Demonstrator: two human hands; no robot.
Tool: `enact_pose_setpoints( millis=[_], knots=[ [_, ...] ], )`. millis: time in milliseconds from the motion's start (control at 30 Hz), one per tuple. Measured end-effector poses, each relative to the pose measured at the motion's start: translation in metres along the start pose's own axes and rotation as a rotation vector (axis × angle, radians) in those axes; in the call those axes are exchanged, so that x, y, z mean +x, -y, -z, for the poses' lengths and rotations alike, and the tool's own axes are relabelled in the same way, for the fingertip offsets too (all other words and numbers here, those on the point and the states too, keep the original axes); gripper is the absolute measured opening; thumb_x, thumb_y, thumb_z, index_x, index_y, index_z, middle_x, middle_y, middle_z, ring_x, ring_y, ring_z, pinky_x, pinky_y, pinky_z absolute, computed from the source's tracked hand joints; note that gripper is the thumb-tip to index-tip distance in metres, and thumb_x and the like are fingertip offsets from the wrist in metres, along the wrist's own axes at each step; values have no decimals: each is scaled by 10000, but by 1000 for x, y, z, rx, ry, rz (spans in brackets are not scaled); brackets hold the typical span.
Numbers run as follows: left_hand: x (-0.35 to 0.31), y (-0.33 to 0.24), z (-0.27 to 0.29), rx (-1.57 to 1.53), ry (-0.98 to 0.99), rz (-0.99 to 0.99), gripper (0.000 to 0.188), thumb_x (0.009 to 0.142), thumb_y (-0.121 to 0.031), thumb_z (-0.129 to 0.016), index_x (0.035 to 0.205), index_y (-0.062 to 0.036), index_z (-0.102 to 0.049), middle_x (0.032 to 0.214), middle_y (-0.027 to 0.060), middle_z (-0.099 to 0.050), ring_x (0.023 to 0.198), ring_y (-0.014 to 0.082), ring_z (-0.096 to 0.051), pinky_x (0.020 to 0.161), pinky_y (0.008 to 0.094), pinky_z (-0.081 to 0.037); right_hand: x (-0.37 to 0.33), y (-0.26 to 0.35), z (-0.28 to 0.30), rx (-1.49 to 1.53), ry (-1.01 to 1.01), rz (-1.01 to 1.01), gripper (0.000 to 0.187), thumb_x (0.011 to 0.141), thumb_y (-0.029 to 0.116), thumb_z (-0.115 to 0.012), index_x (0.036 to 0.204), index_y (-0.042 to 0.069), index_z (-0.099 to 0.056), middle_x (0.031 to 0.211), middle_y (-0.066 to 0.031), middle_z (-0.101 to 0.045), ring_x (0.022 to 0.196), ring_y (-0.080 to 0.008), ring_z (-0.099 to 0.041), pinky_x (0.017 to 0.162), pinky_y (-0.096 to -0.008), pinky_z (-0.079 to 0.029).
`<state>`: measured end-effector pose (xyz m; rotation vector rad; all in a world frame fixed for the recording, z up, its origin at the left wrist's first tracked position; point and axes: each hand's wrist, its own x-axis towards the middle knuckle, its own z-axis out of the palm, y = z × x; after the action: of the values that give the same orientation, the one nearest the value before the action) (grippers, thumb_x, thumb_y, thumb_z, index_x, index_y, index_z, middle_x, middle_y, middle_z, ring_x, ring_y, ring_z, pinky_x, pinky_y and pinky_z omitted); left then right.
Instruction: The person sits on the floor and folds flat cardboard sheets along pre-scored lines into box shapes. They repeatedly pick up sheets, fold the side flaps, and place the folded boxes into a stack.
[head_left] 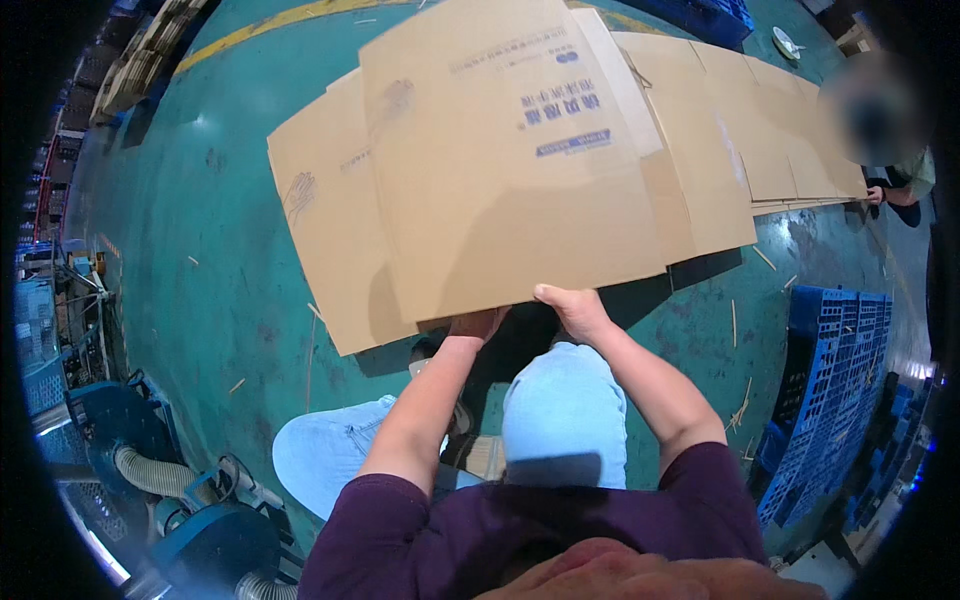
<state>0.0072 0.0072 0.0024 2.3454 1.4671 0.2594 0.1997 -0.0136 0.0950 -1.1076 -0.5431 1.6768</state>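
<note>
A large flattened cardboard box with blue print lies in front of me, its near edge raised above the floor. My right hand grips that near edge, thumb on top and fingers hidden underneath. My left hand reaches under the same edge, a little to the left; its fingers are hidden beneath the cardboard. A second flattened box shows under the first on the left side. More flattened boxes overlap in a row toward the right.
At the far right, another person's hand touches the row's end. A blue plastic pallet stands at right. Teal machinery with a ribbed hose is at lower left. Thin strips litter the green floor. Stacked cardboard stands at upper left.
</note>
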Motion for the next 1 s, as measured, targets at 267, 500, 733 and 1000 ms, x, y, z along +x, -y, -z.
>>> enact_pose_setpoints(
  millis=[267,500,733,1000],
  knots=[
    [-8,3,1,-364,6,36,556,818,-388,-602,1268,-92,-461,1320,154,-410,1247,314,-368,1038,457,-285,23,31,-103,277,154,-266,216,818,17,-641,1019,-23,-574,958,-91,-610,853,-210,-616,793,-333,-531],
    [-38,-19,-1,161,16,87,514,844,-357,-593,1254,-63,-500,1230,179,-507,1138,327,-486,984,425,-379,23,-54,-130,221,-1,-625,251,900,46,-567,1122,-43,-493,983,-143,-569,886,-280,-632,745,-397,-601],
    [-98,-82,49,-158,1115,149,394,823,-294,-601,1090,-4,-625,1029,207,-638,940,360,-619,849,424,-496,53,-149,-65,-270,134,-930,585,916,567,-415,942,-4,-536,822,-200,-634,627,-317,-639,581,-457,-572],
    [37,-60,83,116,21,-144,504,749,-294,-692,1212,-154,-549,1396,139,-399,1315,337,-334,1037,549,-312,64,-148,-8,-148,694,-1068,321,904,319,-576,992,11,-582,902,-124,-649,697,-207,-623,618,-312,-527]
  ],
)
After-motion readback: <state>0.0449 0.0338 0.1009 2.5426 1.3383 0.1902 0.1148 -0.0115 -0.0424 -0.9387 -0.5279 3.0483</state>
